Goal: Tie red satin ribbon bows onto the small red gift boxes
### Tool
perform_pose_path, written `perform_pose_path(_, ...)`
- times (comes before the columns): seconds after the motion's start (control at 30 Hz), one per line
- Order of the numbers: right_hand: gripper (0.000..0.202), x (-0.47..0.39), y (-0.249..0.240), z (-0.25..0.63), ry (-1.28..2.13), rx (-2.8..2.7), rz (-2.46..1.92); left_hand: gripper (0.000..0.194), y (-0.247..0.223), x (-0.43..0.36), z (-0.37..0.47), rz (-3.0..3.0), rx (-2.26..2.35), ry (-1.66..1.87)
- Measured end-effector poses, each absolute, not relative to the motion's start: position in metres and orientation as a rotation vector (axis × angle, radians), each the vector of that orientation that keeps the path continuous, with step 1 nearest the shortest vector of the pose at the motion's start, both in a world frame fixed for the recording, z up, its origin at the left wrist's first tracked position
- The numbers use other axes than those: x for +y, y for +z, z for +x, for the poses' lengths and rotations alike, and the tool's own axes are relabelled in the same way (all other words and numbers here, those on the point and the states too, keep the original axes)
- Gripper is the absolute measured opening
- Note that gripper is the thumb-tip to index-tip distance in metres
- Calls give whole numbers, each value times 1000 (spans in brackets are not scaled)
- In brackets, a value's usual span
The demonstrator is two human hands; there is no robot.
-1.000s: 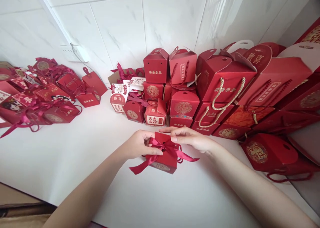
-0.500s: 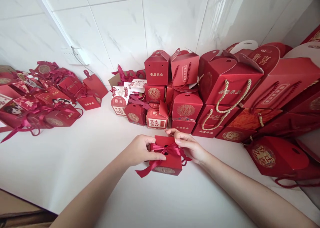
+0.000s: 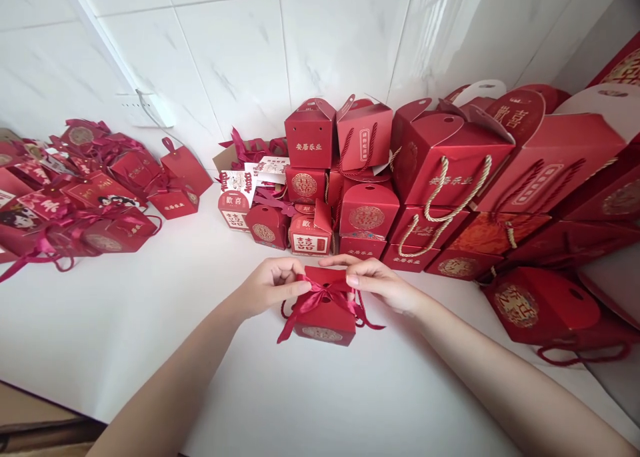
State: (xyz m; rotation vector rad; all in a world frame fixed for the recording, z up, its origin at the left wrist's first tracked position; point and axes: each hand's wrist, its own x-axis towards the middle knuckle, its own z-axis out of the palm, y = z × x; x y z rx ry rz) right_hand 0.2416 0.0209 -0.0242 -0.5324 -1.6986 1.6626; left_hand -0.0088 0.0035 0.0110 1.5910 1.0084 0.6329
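While the left hand (image 3: 273,285) pinches the ribbon bow's (image 3: 316,297) left loop and the right hand (image 3: 385,285) the other (one finger sticking out), the small red box (image 3: 330,321) sits beneath, on the white table (image 3: 300,403), near stacked gift boxes (image 3: 370,211).

1. White flat tabletop (image 3: 260,390): carries the boxes listed below; white tiled wall (image 3: 240,57) rises behind it.
2. Small red cardboard box (image 3: 325,323): centre, before the stacks, between the left hand (image 3: 270,287) and the right hand (image 3: 383,287).
3. Crimson satin ribbon bow (image 3: 314,301): across the box's upper part, one hand at each side; tails hang to left and right.
4. Heap of red cardboard boxes with ribbons (image 3: 123,233): at left, apart from the stacks; white rectangular wall socket (image 3: 157,113) behind it.
5. Stack of small red cardboard boxes (image 3: 367,210): behind the centre box, near the wall.
6. Stack of large red rope-handled cardboard boxes (image 3: 430,160): immediately right of item 5.
7. Single red rope-handled cardboard box (image 3: 550,310): far right, before item 6.
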Motion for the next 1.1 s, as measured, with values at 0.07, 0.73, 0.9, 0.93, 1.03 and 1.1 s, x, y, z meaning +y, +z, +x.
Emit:
perform_pose_path(0.07,33,22,-24,242,1643,-1684,-548,28,12,2,-8,1602,1023,631)
perform_pose_path(0.73,21,26,-23,243,1576,-1638,-695,44,-7,4,-2,1453,1022,525)
perform_pose_path(0.9,43,25,12,277,1355,-2119,-1019,35,0,5,-9,1436,827,379)
perform_pose_path(0.93,47,23,16,280,1392,-2211,-1052,34,0,5,-9,1438,827,373)
perform_pose_path(1.03,49,16,20,281,1480,-2327,-1123,36,-2,5,-6,1390,872,426)
perform_pose_path(1.1,48,14,16,277,1558,-2302,-1127,40,-6,6,-5,1363,943,480)
